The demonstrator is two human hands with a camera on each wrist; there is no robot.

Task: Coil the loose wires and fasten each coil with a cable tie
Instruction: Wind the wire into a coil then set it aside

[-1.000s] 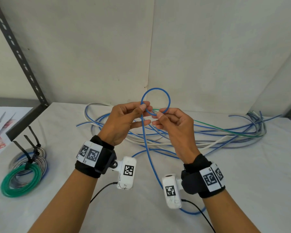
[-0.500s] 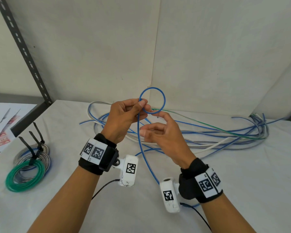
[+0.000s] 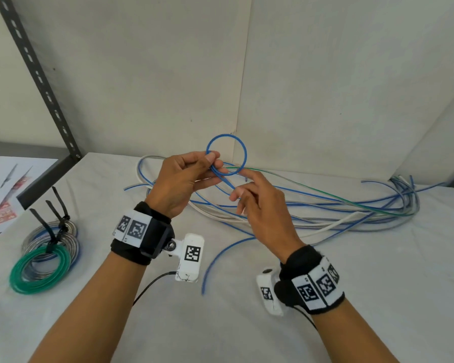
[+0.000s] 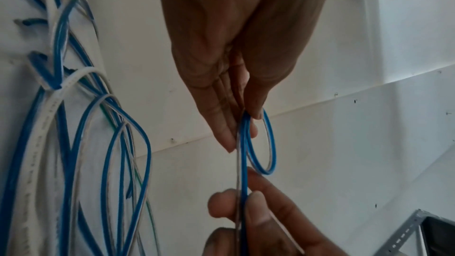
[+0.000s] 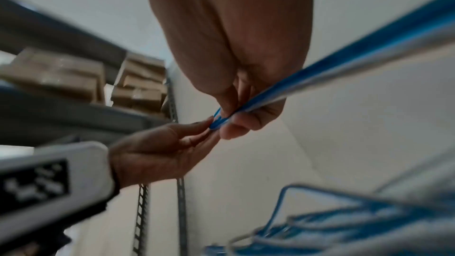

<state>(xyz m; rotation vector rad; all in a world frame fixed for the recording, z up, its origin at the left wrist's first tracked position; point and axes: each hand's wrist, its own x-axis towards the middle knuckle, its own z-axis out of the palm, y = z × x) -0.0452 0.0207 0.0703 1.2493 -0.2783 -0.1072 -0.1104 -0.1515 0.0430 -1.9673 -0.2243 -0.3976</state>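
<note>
Right hand (image 3: 262, 205) slid down blue wire (image 3: 226, 154) — left hand (image 3: 180, 179) pinches loop.

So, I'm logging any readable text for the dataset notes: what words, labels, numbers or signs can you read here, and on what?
No text can be read.
Papers at the left edge: red print, too blurred to read.
White cable in the loose pile: faint printed markings, too small to read.
Wrist bands and wrist cameras: black-and-white square code markers, no words.
Cardboard boxes on the shelf: blurred, nothing readable.

White walls (image 3: 142, 74), grey slotted shelf upright (image 3: 37, 74)
</note>
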